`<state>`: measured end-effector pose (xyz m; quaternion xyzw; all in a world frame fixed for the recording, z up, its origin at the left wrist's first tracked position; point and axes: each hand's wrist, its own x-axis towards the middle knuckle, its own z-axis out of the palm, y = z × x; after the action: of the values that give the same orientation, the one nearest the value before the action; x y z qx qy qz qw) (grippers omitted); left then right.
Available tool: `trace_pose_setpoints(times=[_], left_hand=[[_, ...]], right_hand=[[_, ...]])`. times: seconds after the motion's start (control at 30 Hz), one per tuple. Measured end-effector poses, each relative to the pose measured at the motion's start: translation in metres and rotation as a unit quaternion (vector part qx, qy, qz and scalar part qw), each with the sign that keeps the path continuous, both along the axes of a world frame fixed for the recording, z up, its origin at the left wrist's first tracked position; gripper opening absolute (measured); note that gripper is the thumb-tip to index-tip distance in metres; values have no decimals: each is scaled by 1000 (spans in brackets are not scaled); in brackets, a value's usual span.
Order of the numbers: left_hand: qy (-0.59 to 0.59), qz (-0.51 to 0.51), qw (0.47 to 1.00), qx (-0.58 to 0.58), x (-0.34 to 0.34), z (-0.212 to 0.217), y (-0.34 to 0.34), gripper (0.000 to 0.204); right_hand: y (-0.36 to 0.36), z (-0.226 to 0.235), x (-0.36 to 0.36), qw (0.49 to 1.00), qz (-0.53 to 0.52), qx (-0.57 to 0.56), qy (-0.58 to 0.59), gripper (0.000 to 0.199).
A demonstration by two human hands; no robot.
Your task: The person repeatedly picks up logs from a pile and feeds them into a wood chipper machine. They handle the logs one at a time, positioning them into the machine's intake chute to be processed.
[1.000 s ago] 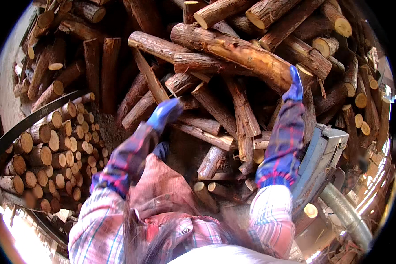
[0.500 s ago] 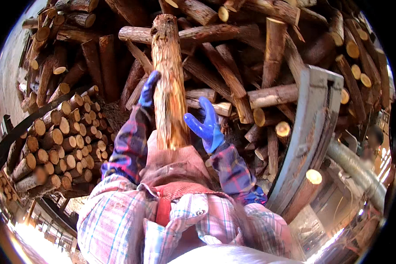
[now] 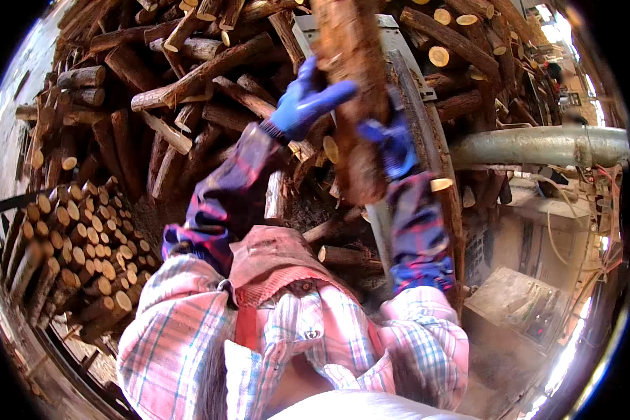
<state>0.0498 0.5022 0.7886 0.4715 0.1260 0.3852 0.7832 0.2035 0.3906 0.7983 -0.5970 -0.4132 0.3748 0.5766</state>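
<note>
Log (image 3: 360, 70) is grasped from both sides, ahead of the apron (image 3: 269, 259): by the left grip (image 3: 301, 105), spread along its left side, and by the right grip (image 3: 395, 148), curled at its right, presumably so its weight is shared. Behind it, a metal frame (image 3: 306, 33) is partly hidden. At left, a loose pile (image 3: 203, 75) is heaped crosswise, while a stack (image 3: 80, 232) is laid parallel, likely to save room.
</note>
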Motion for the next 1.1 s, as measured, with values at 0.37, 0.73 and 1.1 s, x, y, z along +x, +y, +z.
trace_pose_setpoints(times=[0.37,0.73,1.1], left_hand=[[248,56,967,-1,-113,-149,-33,57],[610,61,784,-97,-254,-259,21,71],[685,132,581,420,-155,-399,392,87]], right_hand=[[-50,-63,186,873,-2,-151,-464,114],[-12,-34,22,843,-29,-38,-537,88],[129,-123,-20,662,51,-134,-735,66]])
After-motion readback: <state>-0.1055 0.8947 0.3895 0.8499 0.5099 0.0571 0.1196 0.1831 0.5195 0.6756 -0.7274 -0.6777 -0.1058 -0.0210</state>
